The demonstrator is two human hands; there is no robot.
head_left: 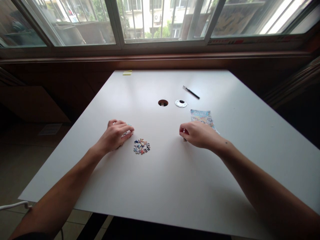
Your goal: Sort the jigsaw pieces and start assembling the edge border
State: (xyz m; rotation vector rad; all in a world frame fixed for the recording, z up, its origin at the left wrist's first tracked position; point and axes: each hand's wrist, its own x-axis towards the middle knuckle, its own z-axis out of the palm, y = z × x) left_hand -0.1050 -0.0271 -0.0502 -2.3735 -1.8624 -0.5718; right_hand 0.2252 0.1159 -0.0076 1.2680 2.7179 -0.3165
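A loose heap of small multicoloured jigsaw puzzle pieces (141,146) lies on the white table (160,186). Just left of it rests my left hand (118,131), its fingers bent and the thumb apart from them. A few more pieces show in the gap beside those fingers, partly covered. On the other side, my right hand (196,132) is closed in a pinch, turned inward. Right below its fingertips a small brownish bit is visible; whether it is gripped or lies on the table I cannot tell. Behind this hand is a printed picture sheet (201,116), partly covered.
A black pen (191,92) lies toward the back right. Near the middle are a round cable hole (163,103) and its silver cover ring (180,103). A yellow sticky note (127,72) is at the far edge, below the window (162,41). A white cable (15,205) runs at lower left.
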